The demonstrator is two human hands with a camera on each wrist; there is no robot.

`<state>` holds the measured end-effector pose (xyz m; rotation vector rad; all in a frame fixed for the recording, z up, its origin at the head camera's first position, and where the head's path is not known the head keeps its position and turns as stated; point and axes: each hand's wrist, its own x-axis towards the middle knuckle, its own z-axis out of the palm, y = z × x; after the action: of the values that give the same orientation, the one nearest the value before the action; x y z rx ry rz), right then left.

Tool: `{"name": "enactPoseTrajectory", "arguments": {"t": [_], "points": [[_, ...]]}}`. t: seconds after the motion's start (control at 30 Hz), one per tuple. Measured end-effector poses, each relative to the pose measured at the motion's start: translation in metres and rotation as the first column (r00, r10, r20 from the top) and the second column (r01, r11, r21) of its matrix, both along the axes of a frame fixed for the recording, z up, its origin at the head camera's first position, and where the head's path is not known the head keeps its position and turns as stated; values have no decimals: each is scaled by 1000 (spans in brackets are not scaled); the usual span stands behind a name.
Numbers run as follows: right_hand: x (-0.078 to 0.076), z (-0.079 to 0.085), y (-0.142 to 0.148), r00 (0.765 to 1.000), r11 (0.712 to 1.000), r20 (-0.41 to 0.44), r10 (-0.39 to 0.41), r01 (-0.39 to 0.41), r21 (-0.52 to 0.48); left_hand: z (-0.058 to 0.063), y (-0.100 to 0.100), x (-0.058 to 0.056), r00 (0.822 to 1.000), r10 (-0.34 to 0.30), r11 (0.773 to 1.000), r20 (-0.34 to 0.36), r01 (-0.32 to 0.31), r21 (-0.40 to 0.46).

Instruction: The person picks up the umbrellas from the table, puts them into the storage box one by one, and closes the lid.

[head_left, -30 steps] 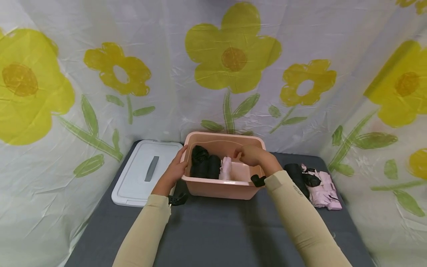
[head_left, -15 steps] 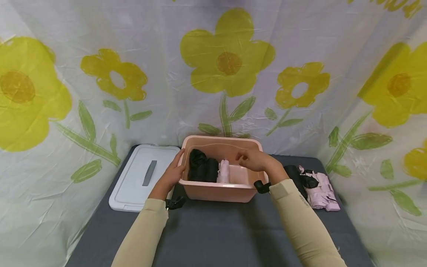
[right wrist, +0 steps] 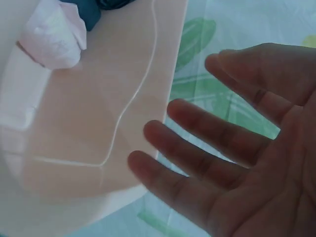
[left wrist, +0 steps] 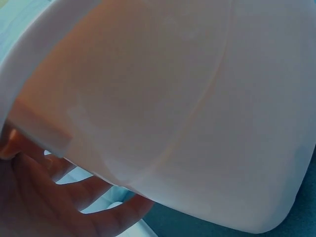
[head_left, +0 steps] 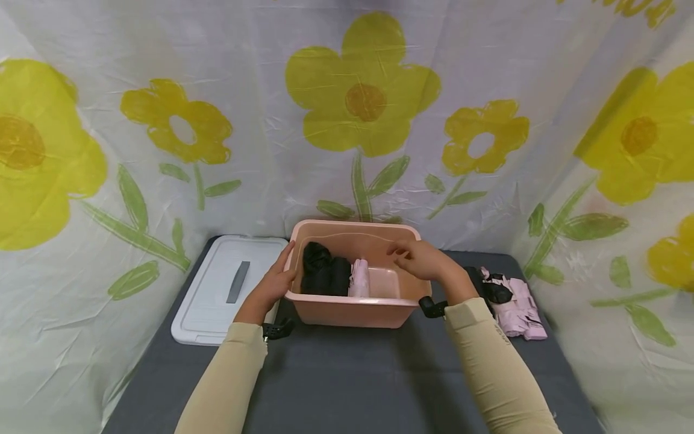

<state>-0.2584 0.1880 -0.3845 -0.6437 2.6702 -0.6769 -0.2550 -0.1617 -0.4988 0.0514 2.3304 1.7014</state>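
A pink plastic storage bin (head_left: 343,312) stands at the middle of the table. Its left end is held by my left hand (head_left: 269,286), whose fingers lie along the outside in the left wrist view. Two black bundles (head_left: 325,271), rolled or stuffed, sit in the left of the bin, with a pale pink rolled bundle (head_left: 359,278) beside them. Above the bin's right side hovers my right hand (head_left: 425,260). In the right wrist view its fingers (right wrist: 197,148) are spread and loosely bent, with nothing in them.
A white lid (head_left: 208,307) with a grey handle lies left of the bin. To the right lie folded pink items (head_left: 523,310) and black bundles (head_left: 497,293), partly behind my right forearm. A flowered curtain (head_left: 260,120) hangs behind the dark grey table (head_left: 347,380).
My right hand has shifted slightly right relative to the bin, and its fingers have loosened. The left hand stays at the bin's left end. The head view has shifted a little.
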Motion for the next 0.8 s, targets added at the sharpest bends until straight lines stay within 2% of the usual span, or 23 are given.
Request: {"name": "enactPoseTrajectory", "arguments": {"t": [0.23,0.3,0.4,0.47,0.53,0.63,0.7,0.8], "points": [[-3,-6,15,996,998,-76,-54,52,-34,2,0,-2,1000,-8,1000,-15,7,-14],[-3,-8,19,995,997,-80,-66,63,-40,11,2,2,1000,-17,1000,3,17,-10],[-3,-11,24,992,996,-94,-87,83,-38,11,1,3,1000,-21,1000,18,21,-17],[-3,-12,28,988,994,-111,-109,105,-44,10,0,2,1000,-21,1000,19,21,-22],[-3,-14,32,983,992,-137,-121,115,-51,1,-2,-3,1000,-12,999,7,12,-32],[-3,-18,40,977,990,-160,-138,129,-62,0,-1,-3,1000,-8,999,14,9,-35],[-2,-22,45,975,987,-160,-153,144,-65,2,-1,-2,1000,-14,999,24,14,-33],[0,-28,53,970,982,-156,-186,178,-65,11,1,1,999,-20,1000,47,20,-12]]}}
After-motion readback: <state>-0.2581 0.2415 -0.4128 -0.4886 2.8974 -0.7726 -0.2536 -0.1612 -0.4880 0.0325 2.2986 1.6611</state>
